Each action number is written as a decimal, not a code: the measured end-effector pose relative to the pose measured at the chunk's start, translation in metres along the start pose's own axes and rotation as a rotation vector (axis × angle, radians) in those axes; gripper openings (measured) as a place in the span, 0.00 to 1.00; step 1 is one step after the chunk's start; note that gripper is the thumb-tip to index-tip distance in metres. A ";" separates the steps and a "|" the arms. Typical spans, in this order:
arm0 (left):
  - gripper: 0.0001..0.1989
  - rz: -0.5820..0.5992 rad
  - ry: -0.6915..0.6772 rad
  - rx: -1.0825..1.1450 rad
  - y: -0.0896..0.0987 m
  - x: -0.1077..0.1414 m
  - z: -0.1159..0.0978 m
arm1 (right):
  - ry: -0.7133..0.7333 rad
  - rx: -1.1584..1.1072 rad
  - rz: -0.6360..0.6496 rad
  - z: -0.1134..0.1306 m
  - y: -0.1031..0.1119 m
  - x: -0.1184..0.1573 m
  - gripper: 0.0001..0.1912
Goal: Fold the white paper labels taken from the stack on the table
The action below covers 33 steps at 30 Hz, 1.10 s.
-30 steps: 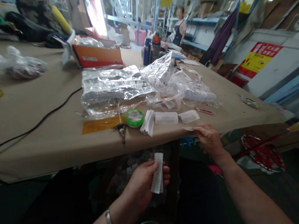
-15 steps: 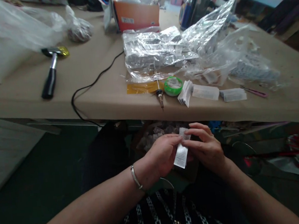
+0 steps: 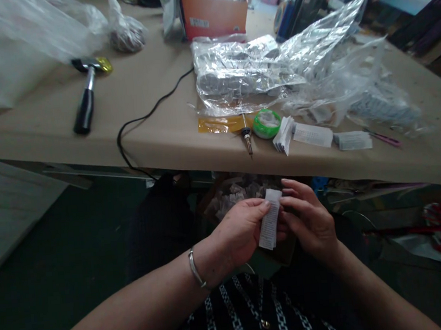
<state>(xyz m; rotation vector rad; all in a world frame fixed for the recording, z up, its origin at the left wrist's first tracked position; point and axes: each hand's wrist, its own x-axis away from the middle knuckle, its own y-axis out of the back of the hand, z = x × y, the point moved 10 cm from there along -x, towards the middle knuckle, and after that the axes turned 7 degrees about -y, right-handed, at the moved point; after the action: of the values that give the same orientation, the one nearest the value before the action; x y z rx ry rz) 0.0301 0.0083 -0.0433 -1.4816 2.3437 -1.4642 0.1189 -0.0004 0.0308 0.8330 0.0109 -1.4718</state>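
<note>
A small stack of white printed labels (image 3: 270,225) is held upright below the table edge, in front of my lap. My left hand (image 3: 241,229) pinches it from the left, thumb on top. My right hand (image 3: 309,219) touches its right side with the fingers curled around it. On the table edge above lie more label stacks (image 3: 313,135), a green tape roll (image 3: 266,123) and a soldering iron (image 3: 246,132) with a black cord (image 3: 144,121).
Clear plastic bags (image 3: 251,71) of labels cover the middle of the tan table (image 3: 157,139). A hammer (image 3: 85,99) lies at left, an orange box (image 3: 214,15) at the back. Pink tweezers (image 3: 384,138) rest at right. A container of scraps (image 3: 238,191) sits under the table.
My right hand left the table edge and came down to join the left on the label stack. The view swung down and left; the stack now stands a bit more upright.
</note>
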 end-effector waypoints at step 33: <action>0.13 0.383 0.205 -0.113 0.009 0.035 0.050 | -0.656 -1.288 0.749 -0.018 -0.107 0.034 0.13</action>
<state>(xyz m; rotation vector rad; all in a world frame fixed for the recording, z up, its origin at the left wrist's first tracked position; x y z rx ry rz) 0.0267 -0.0500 -0.0632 -0.8589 2.6726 -1.4579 0.0396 -0.0083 -0.0507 -0.6604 0.1259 -0.6870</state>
